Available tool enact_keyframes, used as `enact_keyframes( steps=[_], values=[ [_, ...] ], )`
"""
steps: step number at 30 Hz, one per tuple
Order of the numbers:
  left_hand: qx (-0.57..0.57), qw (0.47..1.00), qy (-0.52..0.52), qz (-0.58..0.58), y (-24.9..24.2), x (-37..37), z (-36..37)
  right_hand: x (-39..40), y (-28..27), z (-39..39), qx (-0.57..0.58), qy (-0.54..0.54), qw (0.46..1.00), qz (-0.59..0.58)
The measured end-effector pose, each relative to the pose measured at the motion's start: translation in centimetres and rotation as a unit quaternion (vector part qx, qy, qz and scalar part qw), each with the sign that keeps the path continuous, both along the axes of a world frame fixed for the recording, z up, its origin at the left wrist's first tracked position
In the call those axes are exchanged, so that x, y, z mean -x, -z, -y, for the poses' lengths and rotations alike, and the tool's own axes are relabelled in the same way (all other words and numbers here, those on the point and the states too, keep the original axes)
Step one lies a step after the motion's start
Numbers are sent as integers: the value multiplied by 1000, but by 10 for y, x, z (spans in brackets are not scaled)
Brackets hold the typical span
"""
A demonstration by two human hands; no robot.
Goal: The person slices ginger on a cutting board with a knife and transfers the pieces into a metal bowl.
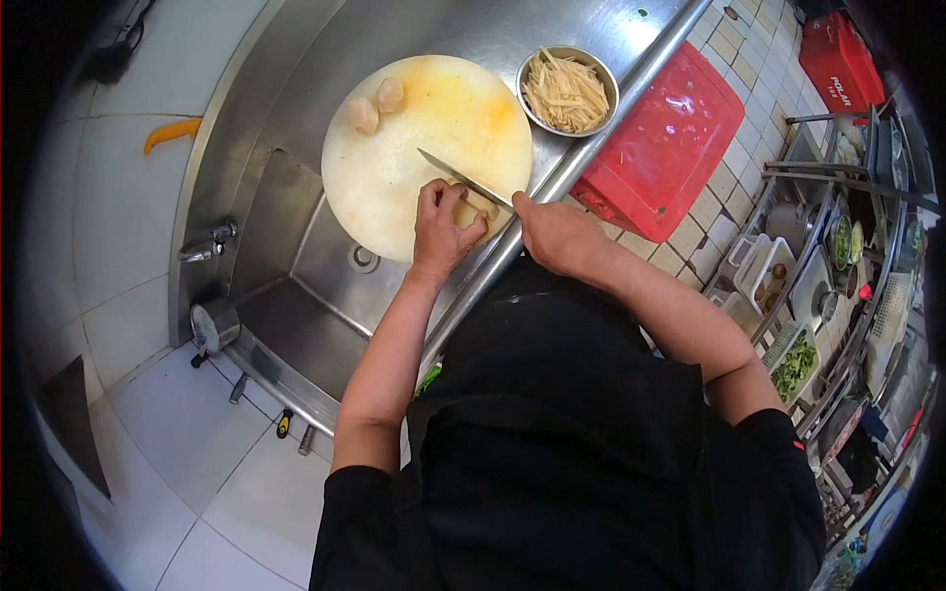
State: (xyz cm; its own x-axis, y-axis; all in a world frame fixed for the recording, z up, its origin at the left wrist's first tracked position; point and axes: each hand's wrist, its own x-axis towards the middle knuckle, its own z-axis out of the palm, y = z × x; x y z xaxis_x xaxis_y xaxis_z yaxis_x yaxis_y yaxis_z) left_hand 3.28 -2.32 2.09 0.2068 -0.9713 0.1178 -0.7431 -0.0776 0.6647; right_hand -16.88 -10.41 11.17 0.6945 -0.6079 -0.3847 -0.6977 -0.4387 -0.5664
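Note:
A round white cutting board (394, 197) with yellow stains lies across the steel sink. My left hand (445, 225) is closed, its fingertips pressing a pale yellow piece of peeled vegetable (477, 209) against the board near its lower right edge. In my right hand (554, 233) is a kitchen knife (461, 177), gripped by the handle, with its blade angled up and left right beside that piece. Two pale peeled chunks (376, 107) rest at the board's upper left. Beyond the board's right edge, a steel bowl (611, 86) holds thin pale strips (565, 93).
The steel sink (320, 261) opens under the board, with a faucet (208, 242) at its left. A red lidded container (670, 143) stands beyond the counter's rounded edge. At right, a rack (838, 177) carries tubs and greens. An orange handle (172, 133) shows on the wall.

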Motion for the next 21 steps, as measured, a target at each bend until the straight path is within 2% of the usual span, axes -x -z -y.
enact_keyframes(
  steps=[10,21],
  values=[
    [1,1000,-7,-11,2,0,2,27,-37,-9,-11,-1,1000,22],
    [-5,1000,-10,-13,-2,2,2,17,-28,0,-8,-30,999,-5]
  ],
)
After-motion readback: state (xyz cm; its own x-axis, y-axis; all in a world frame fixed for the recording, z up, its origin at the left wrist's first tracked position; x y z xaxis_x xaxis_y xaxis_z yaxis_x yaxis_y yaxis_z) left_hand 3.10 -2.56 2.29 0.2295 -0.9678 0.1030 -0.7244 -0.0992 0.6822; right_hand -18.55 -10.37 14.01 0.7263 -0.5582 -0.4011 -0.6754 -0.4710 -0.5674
